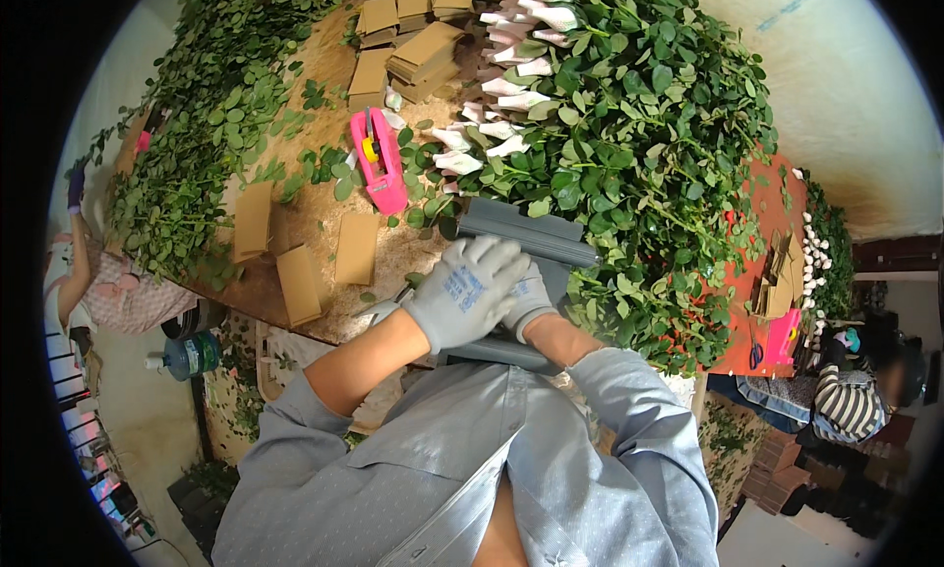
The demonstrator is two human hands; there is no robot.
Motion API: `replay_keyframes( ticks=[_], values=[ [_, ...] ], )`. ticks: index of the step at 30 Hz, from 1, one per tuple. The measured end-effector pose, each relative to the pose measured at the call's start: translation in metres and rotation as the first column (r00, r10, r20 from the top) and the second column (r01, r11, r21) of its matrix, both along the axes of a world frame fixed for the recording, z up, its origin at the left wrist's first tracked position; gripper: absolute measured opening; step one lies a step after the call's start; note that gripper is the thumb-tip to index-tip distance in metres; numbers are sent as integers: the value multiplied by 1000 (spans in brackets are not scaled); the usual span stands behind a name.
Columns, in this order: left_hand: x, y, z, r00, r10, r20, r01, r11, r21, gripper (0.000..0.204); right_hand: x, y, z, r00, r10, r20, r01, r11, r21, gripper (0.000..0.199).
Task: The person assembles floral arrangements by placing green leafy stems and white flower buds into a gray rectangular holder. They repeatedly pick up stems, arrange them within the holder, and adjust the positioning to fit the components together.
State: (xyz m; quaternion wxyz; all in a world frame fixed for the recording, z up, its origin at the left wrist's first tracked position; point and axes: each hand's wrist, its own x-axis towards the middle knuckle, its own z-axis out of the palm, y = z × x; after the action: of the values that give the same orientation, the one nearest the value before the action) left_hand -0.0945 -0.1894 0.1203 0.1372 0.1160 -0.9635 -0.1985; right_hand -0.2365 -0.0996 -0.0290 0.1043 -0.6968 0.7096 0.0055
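Note:
Both my hands wear light grey gloves and meet in front of my chest, over a dark grey ribbed tray-like fixture (526, 233). My left hand (464, 290) lies across the fingers of my right, its own fingers stretched out, slightly apart and a little blurred. Beneath and beside it, my right hand (529, 297) shows mostly its back; its fingers are hidden, so whether it grips anything cannot be seen. Just beyond the hands lies a pink tape dispenser (380, 162) with a yellow hub. Brown cardboard pieces (356, 249) rest to the left of the hands.
White-wrapped flower heads (516, 85) on leafy stems (659, 124) are heaped at the right. More greenery (211, 124) piles up far left. Cardboard stacks (425, 58) stand at the back. Other people work at both sides, one in a striped top (851, 405). Scissors (755, 351) lie right.

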Motion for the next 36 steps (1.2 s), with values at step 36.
replay_keyframes(
  ticks=[36],
  values=[
    [134, -88, -156, 279, 824, 494, -871, 434, -232, 75, 3, -2, 30, 998, 18, 66, -16, 999, -30, 58]
  ],
)
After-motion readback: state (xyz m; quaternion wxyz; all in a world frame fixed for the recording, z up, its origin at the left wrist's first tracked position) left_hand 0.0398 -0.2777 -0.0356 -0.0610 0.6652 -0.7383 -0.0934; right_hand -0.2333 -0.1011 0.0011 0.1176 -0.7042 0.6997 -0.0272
